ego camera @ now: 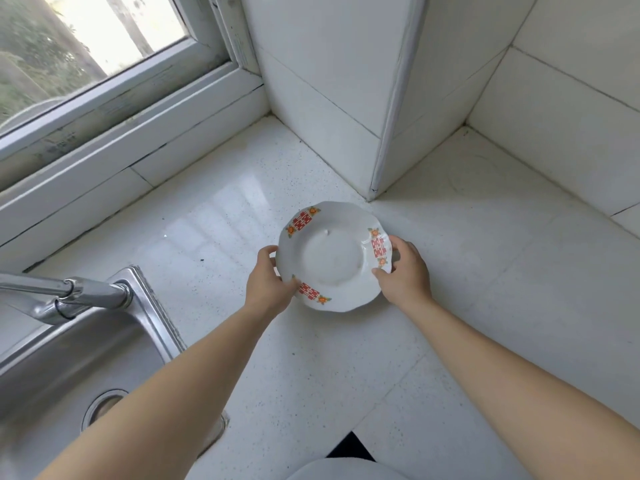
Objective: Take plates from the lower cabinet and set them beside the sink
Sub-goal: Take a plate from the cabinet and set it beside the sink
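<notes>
We hold the plate (332, 254) over the counter (450, 306), our left hand (266, 282) on its left rim and our right hand (405, 271) on its right. The sink (156, 306) lies to the left, with the faucet (86, 292) at its far right corner. The window (86, 46) runs behind the sink. A wall corner (329, 98) juts out just behind the plate.

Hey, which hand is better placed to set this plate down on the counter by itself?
Probably the right grip: thumb on the plate rim, fingers wrapped round its edge, over bare counter. The left grip holds too, but its arm crosses the sink corner.
</notes>
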